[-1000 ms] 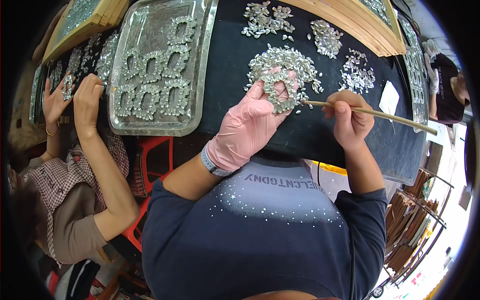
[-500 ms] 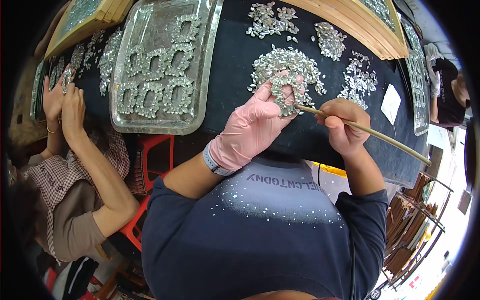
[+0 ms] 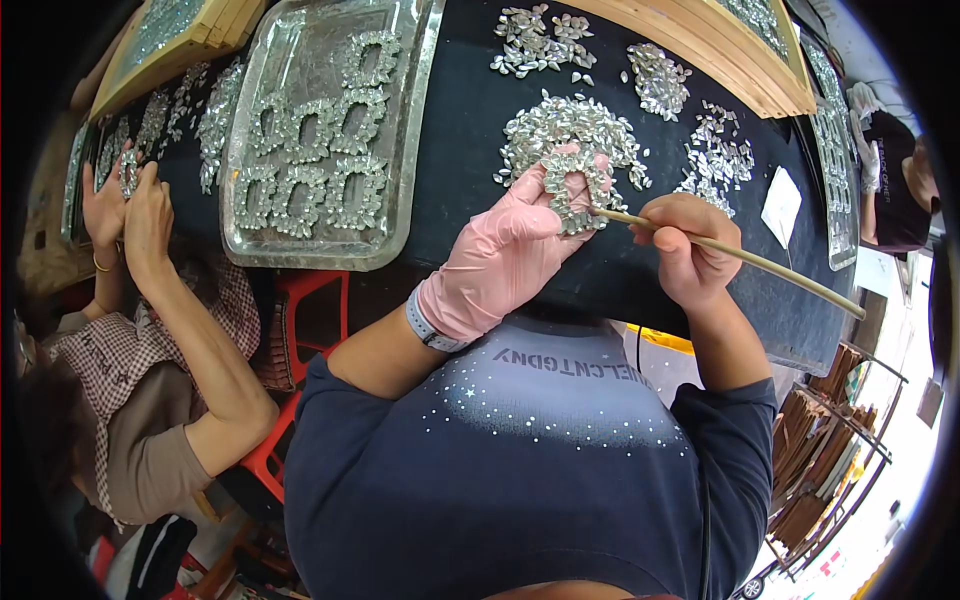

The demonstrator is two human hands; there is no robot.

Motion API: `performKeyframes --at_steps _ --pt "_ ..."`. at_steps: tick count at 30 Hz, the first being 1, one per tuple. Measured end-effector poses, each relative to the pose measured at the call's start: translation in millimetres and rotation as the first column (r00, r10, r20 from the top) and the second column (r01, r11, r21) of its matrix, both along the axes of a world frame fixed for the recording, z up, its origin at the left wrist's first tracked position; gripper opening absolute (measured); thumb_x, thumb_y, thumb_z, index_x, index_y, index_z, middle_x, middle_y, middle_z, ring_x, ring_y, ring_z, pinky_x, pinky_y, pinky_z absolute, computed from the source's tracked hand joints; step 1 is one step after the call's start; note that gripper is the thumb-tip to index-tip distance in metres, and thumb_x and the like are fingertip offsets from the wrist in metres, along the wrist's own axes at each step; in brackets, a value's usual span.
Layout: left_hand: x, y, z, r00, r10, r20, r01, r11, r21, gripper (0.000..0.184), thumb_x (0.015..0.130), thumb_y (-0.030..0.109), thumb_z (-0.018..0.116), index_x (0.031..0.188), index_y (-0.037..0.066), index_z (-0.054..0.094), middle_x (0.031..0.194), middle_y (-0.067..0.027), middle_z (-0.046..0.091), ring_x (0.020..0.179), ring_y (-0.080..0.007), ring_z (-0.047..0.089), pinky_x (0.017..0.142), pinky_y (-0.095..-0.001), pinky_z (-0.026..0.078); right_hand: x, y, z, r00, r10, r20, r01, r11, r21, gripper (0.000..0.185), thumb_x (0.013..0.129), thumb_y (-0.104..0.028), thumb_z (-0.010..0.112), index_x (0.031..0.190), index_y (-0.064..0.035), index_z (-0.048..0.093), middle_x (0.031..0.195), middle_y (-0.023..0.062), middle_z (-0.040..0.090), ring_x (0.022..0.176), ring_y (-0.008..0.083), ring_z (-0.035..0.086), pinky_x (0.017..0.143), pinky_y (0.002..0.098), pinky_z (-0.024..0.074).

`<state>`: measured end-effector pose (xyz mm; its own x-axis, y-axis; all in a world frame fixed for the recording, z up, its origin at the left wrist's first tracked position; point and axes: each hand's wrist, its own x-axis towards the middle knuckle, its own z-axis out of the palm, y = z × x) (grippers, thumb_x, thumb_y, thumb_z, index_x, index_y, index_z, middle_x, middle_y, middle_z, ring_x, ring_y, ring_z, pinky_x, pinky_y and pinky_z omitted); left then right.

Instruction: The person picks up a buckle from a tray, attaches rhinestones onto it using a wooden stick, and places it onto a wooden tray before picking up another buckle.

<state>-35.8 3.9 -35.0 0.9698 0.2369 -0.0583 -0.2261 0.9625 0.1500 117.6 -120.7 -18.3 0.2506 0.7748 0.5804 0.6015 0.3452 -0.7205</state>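
Observation:
My left hand [image 3: 495,255], in a pink glove, holds a ring-shaped piece covered in silvery stones [image 3: 556,183] up on its fingers. In my right hand [image 3: 692,250], bare, a thin wooden stick [image 3: 780,270] is pinched between thumb and fingers. The stick's tip touches the lower right side of the stone-covered piece. Just behind my left hand a heap of loose silvery stones [image 3: 545,125] lies on the dark tabletop [image 3: 455,130], partly hidden by the glove and the piece.
Left of my hands lies a clear tray [image 3: 405,170] with several stone-covered rings. Smaller stone piles [image 3: 658,82] and wooden frames [image 3: 720,50] are at the back. A white card [image 3: 781,207] lies at right. A co-worker [image 3: 160,400] works at far left; another person [image 3: 895,175] is at far right.
Since the first frame, my left hand and the piece have shifted slightly right in view, and the stick's tip has moved left onto the piece. The co-worker's hands have moved a little.

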Motion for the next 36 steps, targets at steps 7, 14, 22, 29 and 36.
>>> performKeyframes --at_steps 7,14,22,29,36 --pt "0 1 4 1.000 0.015 -0.005 -0.015 0.999 -0.029 0.063 0.075 -0.005 0.042 0.135 0.004 0.025 0.137 -0.0122 0.034 0.126 -0.0215 0.036 0.107 -0.0374 0.024 1 0 1 0.988 -0.096 -0.121 0.113 0.984 0.138 0.018 0.090 -0.015 0.055 0.086 0.0021 0.055 0.067 0.0105 0.059 0.053 0.0129 0.055 0.047 0.0218 0.0436" --pt "1 0 4 0.999 0.043 -0.010 -0.044 0.998 -0.039 0.063 0.075 -0.005 0.042 0.135 0.003 0.026 0.136 -0.0124 0.035 0.126 -0.0221 0.037 0.107 -0.0370 0.025 10 -2 -3 0.971 -0.239 0.002 0.237 0.960 -0.152 0.012 0.089 -0.008 0.054 0.081 0.0015 0.056 0.065 0.0062 0.058 0.051 0.0066 0.051 0.045 0.0187 0.0403" --pt "1 0 3 0.999 0.040 -0.012 -0.040 0.999 -0.025 0.061 0.075 -0.005 0.043 0.134 0.003 0.027 0.132 -0.0112 0.039 0.124 -0.0212 0.038 0.107 -0.0367 0.026 12 -5 -3 0.981 -0.193 -0.027 0.190 0.978 -0.087 0.012 0.090 -0.008 0.052 0.084 0.0018 0.054 0.066 0.0087 0.057 0.052 0.0087 0.052 0.045 0.0187 0.0394" --pt "2 -1 3 0.999 0.015 -0.028 -0.018 0.995 -0.098 0.054 0.079 -0.002 0.043 0.131 0.005 0.031 0.128 -0.0101 0.040 0.120 -0.0197 0.041 0.105 -0.0362 0.029 1 -4 2 0.950 -0.069 -0.304 0.065 0.998 -0.023 0.018 0.091 -0.014 0.051 0.086 0.0027 0.052 0.070 0.0134 0.058 0.055 0.0134 0.056 0.046 0.0219 0.0440" --pt "1 -1 1 0.999 -0.017 -0.029 0.015 0.998 -0.066 0.054 0.079 -0.001 0.043 0.131 0.007 0.031 0.128 -0.0095 0.040 0.115 -0.0167 0.043 0.102 -0.0334 0.031 -4 1 3 0.957 0.061 -0.284 -0.084 0.994 -0.071 0.022 0.090 -0.018 0.053 0.088 0.0034 0.051 0.072 0.0152 0.059 0.058 0.0164 0.058 0.048 0.0252 0.0491"
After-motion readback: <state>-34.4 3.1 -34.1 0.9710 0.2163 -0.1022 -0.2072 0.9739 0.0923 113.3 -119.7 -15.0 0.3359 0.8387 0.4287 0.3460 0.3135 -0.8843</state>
